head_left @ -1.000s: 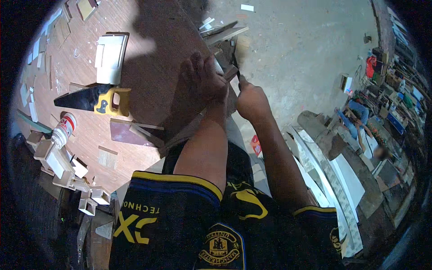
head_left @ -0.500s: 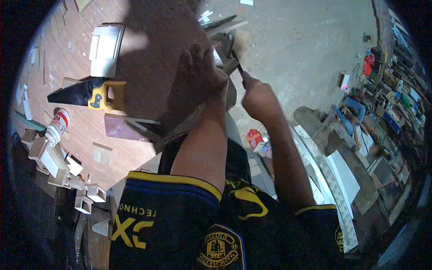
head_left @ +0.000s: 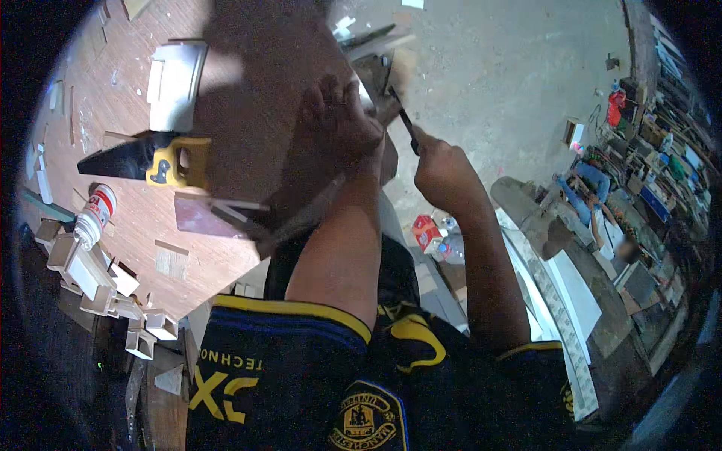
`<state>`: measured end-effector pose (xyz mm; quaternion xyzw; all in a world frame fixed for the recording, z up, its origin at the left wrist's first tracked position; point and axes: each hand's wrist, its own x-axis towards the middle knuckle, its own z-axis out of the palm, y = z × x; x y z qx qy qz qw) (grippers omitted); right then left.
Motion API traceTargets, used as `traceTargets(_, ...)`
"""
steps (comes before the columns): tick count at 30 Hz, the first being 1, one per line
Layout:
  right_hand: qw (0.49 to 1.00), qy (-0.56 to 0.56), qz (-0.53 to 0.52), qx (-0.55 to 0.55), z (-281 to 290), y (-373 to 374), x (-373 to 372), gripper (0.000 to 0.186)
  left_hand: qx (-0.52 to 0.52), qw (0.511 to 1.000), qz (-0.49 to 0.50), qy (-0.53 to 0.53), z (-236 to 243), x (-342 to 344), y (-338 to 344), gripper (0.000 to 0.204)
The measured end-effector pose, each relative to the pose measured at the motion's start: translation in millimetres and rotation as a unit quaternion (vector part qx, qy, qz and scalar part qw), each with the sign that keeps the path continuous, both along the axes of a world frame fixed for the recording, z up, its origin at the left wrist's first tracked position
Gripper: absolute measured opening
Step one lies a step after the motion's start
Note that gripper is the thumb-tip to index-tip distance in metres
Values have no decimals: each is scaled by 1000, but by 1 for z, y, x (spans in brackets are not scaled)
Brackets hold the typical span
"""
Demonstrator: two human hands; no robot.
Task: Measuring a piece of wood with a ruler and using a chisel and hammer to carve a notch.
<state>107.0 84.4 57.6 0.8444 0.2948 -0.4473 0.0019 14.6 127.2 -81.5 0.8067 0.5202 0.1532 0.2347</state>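
My left hand (head_left: 344, 124) lies in shadow on the brown tabletop (head_left: 252, 98), fingers spread and stretched forward. Its thumb side is against a wood piece (head_left: 389, 109) at the table's right edge; the hand hides part of that piece. My right hand (head_left: 450, 177) is closed round the near end of a slim dark tool (head_left: 406, 120), whose exact kind I cannot make out. The tool slants away from me to the left, its far end beside the wood piece.
A yellow-handled handsaw (head_left: 169, 161), a white panel (head_left: 177, 86) and a white bottle (head_left: 95, 216) lie on the table at left. Small wooden boxes (head_left: 98, 286) line its near-left edge. Offcuts (head_left: 372, 45) lie ahead; another person (head_left: 602, 214) sits at far right.
My right hand has drawn slightly right and forward-to-back with the slim tool, its far end still near the wood piece. My left hand stays in place.
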Motion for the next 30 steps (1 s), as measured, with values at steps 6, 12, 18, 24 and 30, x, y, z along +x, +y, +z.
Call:
traceTargets(6,1000,-1,9,29,-11,-1,-2,41,39,996,10,-84,-7,-3,2,42)
traceTargets(12,999,-34,6,5,-18,-12,-4,37,-69,991,-4,-115,-6,11,3,41)
traceTargets(18,999,-37,10,16,-7,-12,-6,36,-25,997,-21,-72,-12,0,0,41)
traceTargets(24,999,-14,26,24,1,-4,-1,38,-13,996,15,-88,-36,1,-4,43)
traceTargets(30,999,-32,0,-16,-14,-3,-3,35,-7,992,1,-126,-29,5,-10,38)
